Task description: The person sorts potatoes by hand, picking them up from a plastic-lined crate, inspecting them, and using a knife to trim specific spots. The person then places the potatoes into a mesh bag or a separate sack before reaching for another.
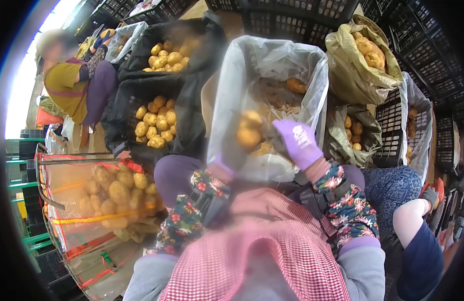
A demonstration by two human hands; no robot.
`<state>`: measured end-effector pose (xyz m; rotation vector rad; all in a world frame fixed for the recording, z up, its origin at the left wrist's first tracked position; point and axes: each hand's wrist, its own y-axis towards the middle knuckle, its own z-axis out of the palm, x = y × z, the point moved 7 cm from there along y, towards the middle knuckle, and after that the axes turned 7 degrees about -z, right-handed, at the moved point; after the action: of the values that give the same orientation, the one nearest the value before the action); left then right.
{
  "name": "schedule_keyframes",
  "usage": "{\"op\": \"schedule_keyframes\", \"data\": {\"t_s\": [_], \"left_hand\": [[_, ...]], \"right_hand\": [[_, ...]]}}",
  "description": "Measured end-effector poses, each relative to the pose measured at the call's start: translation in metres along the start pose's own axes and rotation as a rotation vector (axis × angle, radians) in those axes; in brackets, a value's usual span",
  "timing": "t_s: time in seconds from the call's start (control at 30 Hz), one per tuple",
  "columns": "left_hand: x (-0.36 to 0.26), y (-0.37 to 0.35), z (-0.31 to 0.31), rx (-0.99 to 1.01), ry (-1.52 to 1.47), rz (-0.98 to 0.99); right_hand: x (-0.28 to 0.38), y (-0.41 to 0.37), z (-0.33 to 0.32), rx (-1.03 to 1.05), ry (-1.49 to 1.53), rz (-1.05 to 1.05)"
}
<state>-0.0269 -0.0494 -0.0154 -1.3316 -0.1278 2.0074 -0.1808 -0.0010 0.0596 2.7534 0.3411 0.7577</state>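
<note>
My left hand, in a purple glove with a dark palm, is smeared by motion at the near left of a crate lined with clear plastic. Two blurred potatoes are at its fingers and appear to be in its grip. Close to their right is my right hand, also in a purple glove, its dark fingers pointing down and left. Those fingertips are blurred, and nothing can be made out in them. A single brown potato lies farther back in the crate, among loose brownish scraps.
Black-lined crates of potatoes stand at left, above a clear bag of potatoes. Green sacks and black crates crowd the right. One person sits at far left; another person's gloved hand shows at right.
</note>
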Motion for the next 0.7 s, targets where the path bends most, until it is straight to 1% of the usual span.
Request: {"op": "schedule_keyframes", "data": {"t_s": [0.03, 0.1, 0.13, 0.17, 0.2, 0.27, 0.3, 0.37, 0.4, 0.43, 0.53, 0.57, 0.63, 0.67, 0.7], "left_hand": [[-0.001, 0.002, 0.004, 0.059, -0.124, -0.056], [0.001, 0.007, -0.006, -0.044, 0.144, 0.074], [0.001, 0.007, -0.011, -0.052, 0.233, 0.125], [-0.003, 0.004, -0.01, -0.065, 0.322, 0.177], [-0.021, -0.004, 0.006, -0.032, 0.352, 0.232], [-0.028, -0.013, 0.018, 0.048, 0.203, 0.264], [-0.025, -0.016, 0.02, 0.103, 0.032, 0.242], [-0.024, -0.013, 0.017, 0.127, -0.218, 0.137], [-0.022, -0.009, 0.013, 0.09, -0.307, 0.059], [-0.018, -0.006, 0.009, 0.048, -0.397, -0.019], [-0.016, -0.001, -0.006, 0.058, -0.095, 0.124], [-0.018, -0.003, -0.002, 0.093, -0.157, 0.121], [-0.022, -0.008, 0.008, 0.162, -0.288, 0.113], [-0.022, -0.008, 0.008, 0.162, -0.225, 0.137], [-0.021, -0.006, 0.007, 0.165, -0.159, 0.162]], "right_hand": [[-0.004, 0.002, -0.003, -0.004, -0.015, 0.029], [-0.004, 0.001, 0.0, -0.004, -0.02, 0.091], [-0.014, 0.003, 0.006, 0.036, -0.072, 0.145], [-0.006, 0.001, 0.004, 0.034, -0.035, 0.095], [0.0, 0.001, 0.0, 0.031, -0.009, 0.038], [-0.007, 0.003, 0.0, 0.059, -0.044, 0.1], [-0.008, 0.003, 0.002, 0.07, -0.053, 0.136], [-0.017, 0.004, -0.001, -0.011, 0.01, 0.194], [-0.022, 0.004, -0.005, -0.052, 0.034, 0.22], [-0.024, 0.002, -0.003, -0.031, 0.097, 0.255], [-0.023, -0.008, 0.013, -0.187, 0.34, 0.215], [-0.025, -0.008, 0.019, -0.119, 0.368, 0.265], [-0.023, -0.007, 0.021, -0.095, 0.391, 0.285], [-0.02, -0.005, 0.02, -0.083, 0.4, 0.294], [-0.018, -0.002, 0.019, -0.013, 0.397, 0.349]]}}
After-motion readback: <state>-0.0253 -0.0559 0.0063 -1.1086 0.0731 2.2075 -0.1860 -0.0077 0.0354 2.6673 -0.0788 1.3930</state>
